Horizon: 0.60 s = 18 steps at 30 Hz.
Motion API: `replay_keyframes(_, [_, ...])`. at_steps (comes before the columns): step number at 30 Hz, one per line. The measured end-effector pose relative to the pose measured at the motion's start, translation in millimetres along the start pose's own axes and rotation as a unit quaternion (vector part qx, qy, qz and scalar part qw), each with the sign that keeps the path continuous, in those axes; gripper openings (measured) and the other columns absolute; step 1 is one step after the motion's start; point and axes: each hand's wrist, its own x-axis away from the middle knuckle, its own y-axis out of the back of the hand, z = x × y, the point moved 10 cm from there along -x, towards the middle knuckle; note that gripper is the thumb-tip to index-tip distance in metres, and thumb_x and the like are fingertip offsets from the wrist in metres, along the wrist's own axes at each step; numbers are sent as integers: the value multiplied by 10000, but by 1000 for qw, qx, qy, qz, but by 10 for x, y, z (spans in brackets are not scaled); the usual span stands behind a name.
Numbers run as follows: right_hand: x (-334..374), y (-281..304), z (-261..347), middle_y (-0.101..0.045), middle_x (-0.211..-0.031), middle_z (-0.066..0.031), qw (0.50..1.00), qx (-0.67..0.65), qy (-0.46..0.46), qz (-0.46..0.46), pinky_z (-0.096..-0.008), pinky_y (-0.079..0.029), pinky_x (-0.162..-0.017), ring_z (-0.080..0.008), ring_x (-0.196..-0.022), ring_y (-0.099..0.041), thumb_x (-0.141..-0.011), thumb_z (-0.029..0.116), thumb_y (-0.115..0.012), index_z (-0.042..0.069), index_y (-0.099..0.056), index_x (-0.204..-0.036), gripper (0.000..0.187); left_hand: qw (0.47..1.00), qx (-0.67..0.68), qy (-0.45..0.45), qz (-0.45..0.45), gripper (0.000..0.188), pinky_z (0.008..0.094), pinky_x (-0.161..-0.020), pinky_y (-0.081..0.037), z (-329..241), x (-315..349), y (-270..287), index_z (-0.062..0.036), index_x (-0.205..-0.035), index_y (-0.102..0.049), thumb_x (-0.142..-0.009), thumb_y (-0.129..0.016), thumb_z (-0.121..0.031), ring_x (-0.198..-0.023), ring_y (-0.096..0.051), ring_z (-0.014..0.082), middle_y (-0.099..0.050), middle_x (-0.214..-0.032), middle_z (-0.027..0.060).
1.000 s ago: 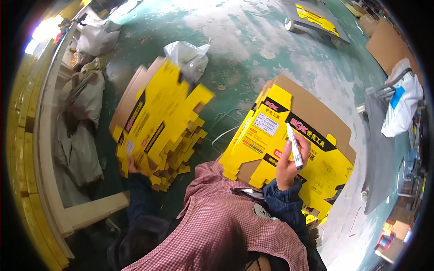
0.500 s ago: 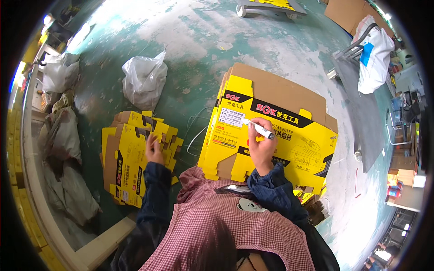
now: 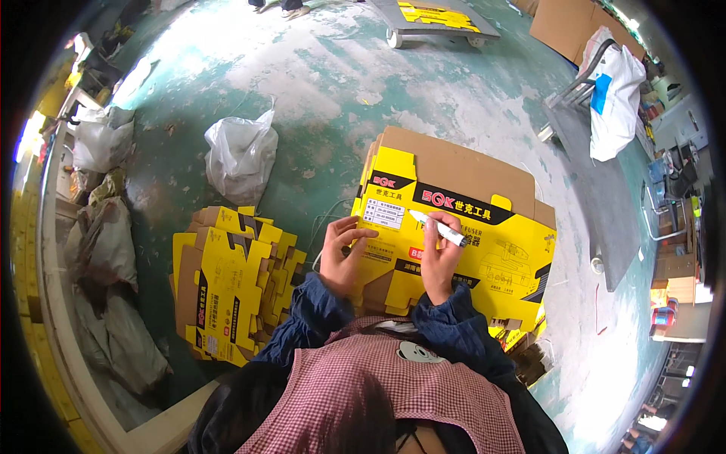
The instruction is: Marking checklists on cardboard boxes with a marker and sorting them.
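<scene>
Reaching over yellow carton (image 3: 491, 242) at left edge: left hand (image 3: 342, 253), with floor (image 3: 321, 178) alongside.

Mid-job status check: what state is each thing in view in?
Front carton: flattened, printed side up, atop others
Marker: held, light tip toward the carton's white label
Right hand: closed around the marker
Left hand: open, fingers bent over the front carton; contact unclear
Left carton pile: flattened, unevenly stacked
Plastic bag: crumpled, contents unclear
Far trolley: loaded with yellow cardboard
</scene>
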Motion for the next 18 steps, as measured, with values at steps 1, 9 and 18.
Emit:
replay_keyframes(1, [-2,13,-41,-595,-980,-78,1000,-19,-9,1,-270,-458,-784,-138,-892,-569,-937,103,-573,5,-532,-1015,132,1000,-2,-2,-4,218,361,-972,-424,-32,-14,17,-57,-1066,-673,-880,-559,-56,-1149,-519,315,-541,-1215,179])
replay_keyframes(9, [-24,92,72,-490,-732,36,999,41,-24,-10,-205,-338,-563,-47,-631,-419,-961,147,-536,60,-534,-1051,126,933,309,177,58,292,284,-870,-470,399,-207,-6,69,-1137,-600,-938,-551,-139,-957,-607,165,-658,-1047,85])
replay_keyframes(18, [135,-25,680,-489,-838,-53,1000,-11,22,7,-230,-363,-623,-105,-678,-427,-937,155,-514,17,-504,-1034,169,881,420,208,67,346,298,-840,-493,237,-54,-47,24,-1193,-578,-929,-608,-199,-938,-632,163,-655,-1078,97])
